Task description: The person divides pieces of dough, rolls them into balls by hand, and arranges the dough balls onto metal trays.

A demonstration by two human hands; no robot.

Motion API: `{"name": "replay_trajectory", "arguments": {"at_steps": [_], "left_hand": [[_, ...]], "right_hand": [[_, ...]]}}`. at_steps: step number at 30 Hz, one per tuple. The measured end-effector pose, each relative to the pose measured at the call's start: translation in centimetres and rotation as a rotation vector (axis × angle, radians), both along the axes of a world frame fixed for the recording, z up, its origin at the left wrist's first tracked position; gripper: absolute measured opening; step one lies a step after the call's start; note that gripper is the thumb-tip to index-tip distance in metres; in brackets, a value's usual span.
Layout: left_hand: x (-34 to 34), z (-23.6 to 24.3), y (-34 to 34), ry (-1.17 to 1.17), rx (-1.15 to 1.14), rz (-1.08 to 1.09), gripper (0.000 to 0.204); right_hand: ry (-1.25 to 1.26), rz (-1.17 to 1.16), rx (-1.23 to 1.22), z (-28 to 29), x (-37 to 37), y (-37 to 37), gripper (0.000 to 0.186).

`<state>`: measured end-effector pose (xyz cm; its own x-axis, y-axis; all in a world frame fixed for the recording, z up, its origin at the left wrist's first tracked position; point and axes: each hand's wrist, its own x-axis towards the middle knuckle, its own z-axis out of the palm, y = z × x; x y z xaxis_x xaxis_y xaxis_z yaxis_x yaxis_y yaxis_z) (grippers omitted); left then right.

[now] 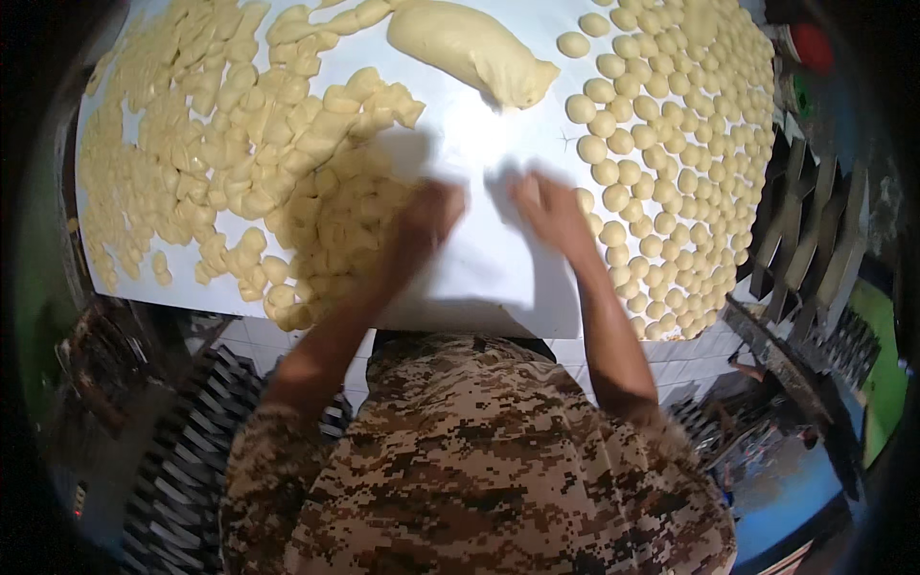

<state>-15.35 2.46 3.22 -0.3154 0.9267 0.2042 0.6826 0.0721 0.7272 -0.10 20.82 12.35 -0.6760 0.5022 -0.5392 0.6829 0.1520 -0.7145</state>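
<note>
Both hands are over the bare middle of a white tabletop. My left hand is smeared by motion beside the right edge of a heap of flattish dough pieces; its fingers cannot be made out. A little way to its right, my right hand is closed, fingers curled in and slightly blurred. Whatever might be under or inside its fingers is hidden. Close to that hand begin the rows of round dough balls. Beyond both hands lies a long, thick lump of dough, apart from them.
Cut dough pieces spread over the table's left side, partly overlapping. Stacked dark slatted metal racks stand at the lower left, with more slatted metal along the right edge. A red round object is at the upper right.
</note>
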Motion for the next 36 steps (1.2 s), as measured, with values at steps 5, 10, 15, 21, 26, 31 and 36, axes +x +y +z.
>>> {"name": "replay_trajectory", "arguments": {"at_steps": [5,10,15,21,26,31,36], "left_hand": [[-11.2,3.0,15.8,0.361,0.224,0.137,0.025],[3.2,2.8,7.9,0.245,-0.147,-0.131,0.022],[13.1,-2.3,-11.3,0.332,-0.152,-0.415,0.040],[17.7,-1.1,-2.5,0.249,-0.179,-0.061,0.025],[13.4,-1.7,-10.1,0.090,-0.152,-0.342,0.031],[18.1,0.0,-1.4,0.265,-0.074,0.028,0.019],[12.7,-3.7,-9.5,0.094,-0.176,-0.345,0.023]], "right_hand": [[0.015,0.329,0.361,-3.4,17.1,-11.2,0.035],[0.215,0.007,0.904,-6.0,11.5,-7.4,0.031],[-0.007,0.174,0.410,-6.9,18.4,-10.0,0.019],[0.187,-0.015,0.818,-8.6,16.9,-9.3,0.029],[0.338,0.359,0.927,-9.7,24.8,-10.0,0.027],[0.243,-0.142,0.873,-8.0,16.6,-9.2,0.022],[0.031,0.215,0.350,-5.7,22.5,-7.4,0.025]]}}
